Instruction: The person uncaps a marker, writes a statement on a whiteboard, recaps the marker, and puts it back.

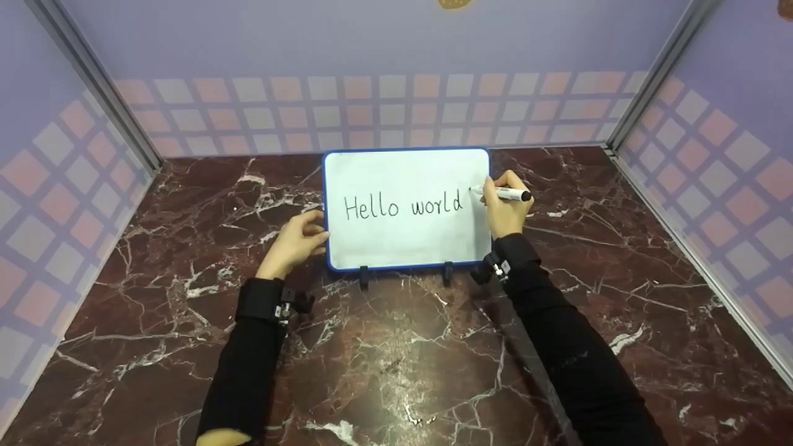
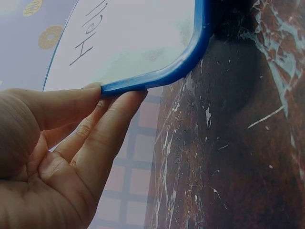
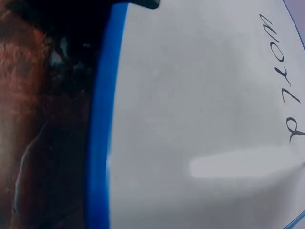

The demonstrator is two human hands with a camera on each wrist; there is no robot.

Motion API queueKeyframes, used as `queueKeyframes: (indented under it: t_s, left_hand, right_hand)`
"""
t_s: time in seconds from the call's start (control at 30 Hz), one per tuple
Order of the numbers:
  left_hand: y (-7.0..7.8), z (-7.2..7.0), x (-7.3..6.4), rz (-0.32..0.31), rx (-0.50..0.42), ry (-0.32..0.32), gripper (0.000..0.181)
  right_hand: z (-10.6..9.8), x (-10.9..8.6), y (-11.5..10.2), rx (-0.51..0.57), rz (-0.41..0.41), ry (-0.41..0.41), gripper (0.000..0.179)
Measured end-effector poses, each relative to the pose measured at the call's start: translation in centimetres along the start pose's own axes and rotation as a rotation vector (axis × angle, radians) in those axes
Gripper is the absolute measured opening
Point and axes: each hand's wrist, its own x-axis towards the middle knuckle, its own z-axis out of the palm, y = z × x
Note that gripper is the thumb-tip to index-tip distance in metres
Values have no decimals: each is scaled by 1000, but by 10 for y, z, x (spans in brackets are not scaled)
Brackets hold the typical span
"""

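Observation:
A small whiteboard with a blue frame stands tilted back on two black feet and bears the handwritten words "Hello world" in black. At its left edge my left hand pinches the blue frame; in the left wrist view, the thumb of that hand lies on the front and the fingers lie behind. My right hand grips a white marker with a black end. The marker's tip is at the board's surface, just right of the "d". Neither the right hand nor the marker shows in the right wrist view.
Under the board is a dark red marbled tabletop with white veins. A purple back wall with pink and white checks rises close behind, and similar side walls stand left and right. Black foot clips jut forward below the board.

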Motion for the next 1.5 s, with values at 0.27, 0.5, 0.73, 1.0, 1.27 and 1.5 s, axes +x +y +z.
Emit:
queueKeyframes:
  t_s: [0.27, 0.5, 0.73, 1.0, 1.27, 1.5]
  left_hand:
    - [3, -1, -1, 15, 2, 10, 50]
    - [0, 2, 0, 25, 5, 7, 51]
    - [-1, 0, 1, 24, 6, 9, 50]
    - [-1, 1, 2, 19, -3, 8, 50]
    - [0, 1, 1, 24, -16, 14, 50]
    - [-1, 1, 1, 29, -6, 8, 51]
  right_hand:
    - [-5, 0, 4, -129, 5, -14, 40]
    - [-6, -4, 1, -121, 3, -3, 39]
    - [-6, -12, -16, -97, -38, -8, 31]
    - [-5, -6, 6, -150, -7, 3, 44]
    - [-6, -4, 7, -183, -47, 4, 43]
    - [-5, -5, 7, -127, -23, 14, 43]
